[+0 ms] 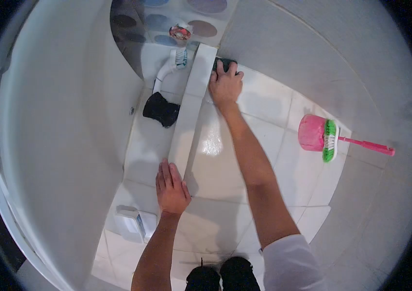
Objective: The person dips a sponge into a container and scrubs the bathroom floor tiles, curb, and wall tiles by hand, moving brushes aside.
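Note:
My right hand [226, 88] presses a dark scouring pad [225, 63] at the far end of a low white tiled curb [186, 121], where the floor meets the wall. Its fingers cover much of the pad. My left hand [172, 190] lies with fingers stretched out on the near end of the curb and holds nothing. Left of the curb is a black sponge-like pad [161, 110], narrow in the middle. Beyond it lies a white curved-handled brush [179, 58] with pale and teal bristles.
A pink dipper [311, 133] lies on the right, with a green and white scrub brush [330, 140] across its handle. A white plastic object [131, 224] stands at lower left. A large white curved wall [70, 121] rises on the left. My dark-clad legs show at the bottom.

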